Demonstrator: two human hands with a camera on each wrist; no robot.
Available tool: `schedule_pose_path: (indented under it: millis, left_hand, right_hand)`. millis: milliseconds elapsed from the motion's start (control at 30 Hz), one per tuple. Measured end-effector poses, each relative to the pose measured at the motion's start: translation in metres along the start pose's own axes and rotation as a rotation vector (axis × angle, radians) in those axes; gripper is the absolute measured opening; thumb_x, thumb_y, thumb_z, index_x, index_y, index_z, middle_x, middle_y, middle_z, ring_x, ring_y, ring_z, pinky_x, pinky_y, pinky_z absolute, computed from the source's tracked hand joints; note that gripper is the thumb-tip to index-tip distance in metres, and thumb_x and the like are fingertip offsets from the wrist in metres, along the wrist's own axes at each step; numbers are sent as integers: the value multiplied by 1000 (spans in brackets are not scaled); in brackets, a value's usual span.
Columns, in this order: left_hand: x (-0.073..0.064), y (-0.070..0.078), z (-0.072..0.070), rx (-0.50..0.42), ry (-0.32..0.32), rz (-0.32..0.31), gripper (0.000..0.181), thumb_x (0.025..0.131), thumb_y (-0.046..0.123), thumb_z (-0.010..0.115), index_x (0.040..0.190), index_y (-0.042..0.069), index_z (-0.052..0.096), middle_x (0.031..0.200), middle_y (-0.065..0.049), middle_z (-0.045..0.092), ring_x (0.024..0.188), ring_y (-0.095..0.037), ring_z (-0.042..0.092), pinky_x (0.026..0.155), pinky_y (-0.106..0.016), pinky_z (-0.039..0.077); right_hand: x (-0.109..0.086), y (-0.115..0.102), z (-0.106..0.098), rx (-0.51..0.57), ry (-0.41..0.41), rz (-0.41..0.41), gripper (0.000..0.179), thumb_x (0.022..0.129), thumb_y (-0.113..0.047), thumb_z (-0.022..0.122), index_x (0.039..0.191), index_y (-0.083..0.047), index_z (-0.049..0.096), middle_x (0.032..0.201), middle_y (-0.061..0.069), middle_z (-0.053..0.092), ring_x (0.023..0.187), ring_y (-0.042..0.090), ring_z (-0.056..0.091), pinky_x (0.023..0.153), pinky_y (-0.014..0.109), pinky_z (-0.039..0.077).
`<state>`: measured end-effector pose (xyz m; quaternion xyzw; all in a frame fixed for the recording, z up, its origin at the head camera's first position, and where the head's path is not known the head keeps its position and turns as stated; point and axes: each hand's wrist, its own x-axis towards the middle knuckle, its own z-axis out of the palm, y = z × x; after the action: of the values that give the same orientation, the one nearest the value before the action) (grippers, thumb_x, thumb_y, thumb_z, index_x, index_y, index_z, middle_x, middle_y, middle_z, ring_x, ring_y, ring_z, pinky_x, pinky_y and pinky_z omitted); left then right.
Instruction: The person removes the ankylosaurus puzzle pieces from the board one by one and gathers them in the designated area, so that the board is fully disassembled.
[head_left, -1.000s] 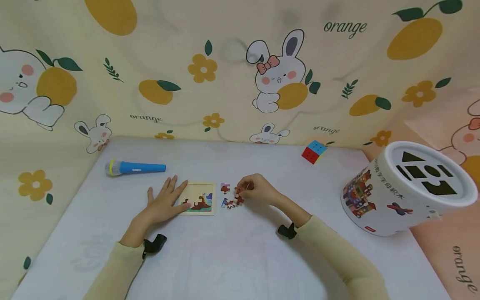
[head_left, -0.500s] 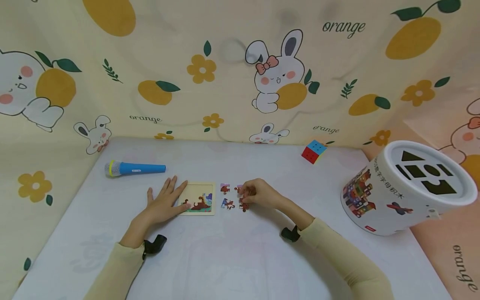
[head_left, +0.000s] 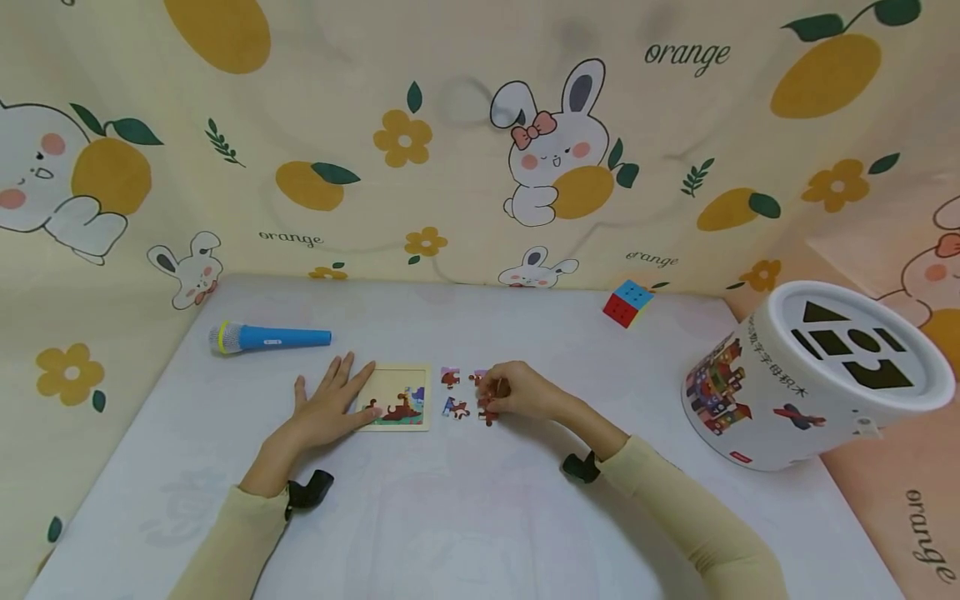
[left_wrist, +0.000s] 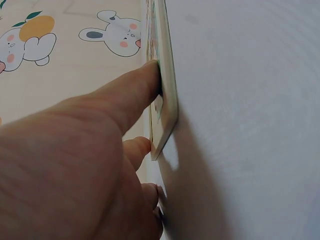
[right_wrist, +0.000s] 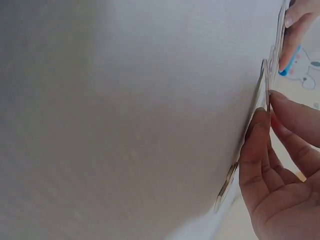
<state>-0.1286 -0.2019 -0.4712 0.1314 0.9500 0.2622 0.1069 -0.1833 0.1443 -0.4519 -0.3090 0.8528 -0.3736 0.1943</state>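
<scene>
- Our left hand (head_left: pixel 324 406), spread, thumb on the frame (head_left: pixel 396 379)
- Our right hand (head_left: pixel 522 389), pinching a piece (right_wrist: pixel 266 84)
- Two pieces (head_left: pixel 456 407), just left of that hand

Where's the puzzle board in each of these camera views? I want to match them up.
Head: puzzle board left of centre, a little below the middle, flat on the table.
Left wrist: top, about the middle, seen nearly edge-on.
Right wrist: upper right corner, a thin edge-on strip.
Shared landmark: the left hand, touching the board in all three.
</scene>
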Motion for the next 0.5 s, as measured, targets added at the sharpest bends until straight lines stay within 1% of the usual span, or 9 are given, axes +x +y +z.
schedule_pose_path:
  millis: [200, 333, 500]
  left_hand:
    - [1, 0, 1, 9, 0, 0, 83, 95, 53, 60, 158, 9, 28, 163, -26, 5, 150, -45, 0, 103, -77, -13]
    - [1, 0, 1, 7, 0, -1, 83, 95, 53, 60, 157, 9, 28, 163, -27, 5, 150, -46, 0, 103, -77, -13]
    - [1, 0, 1, 3, -3, -1, 83, 95, 53, 60, 157, 9, 28, 163, -27, 5, 149, -46, 0, 103, -77, -13]
  right_hand:
    - [-2, 0, -1, -25, -2, -1, 15, 87, -2, 76, 101, -3, 72, 94, 3, 63, 78, 12, 57, 71, 24, 51]
    - [-3, 1, -1, -29, -5, -3, 16, 87, 0, 75, 102, -2, 71, 97, 3, 64, 79, 12, 58, 72, 25, 52]
    - [-2, 0, 0, -30, -3, -11, 17, 86, 2, 74, 103, -2, 72, 96, 4, 64, 79, 12, 57, 71, 25, 51]
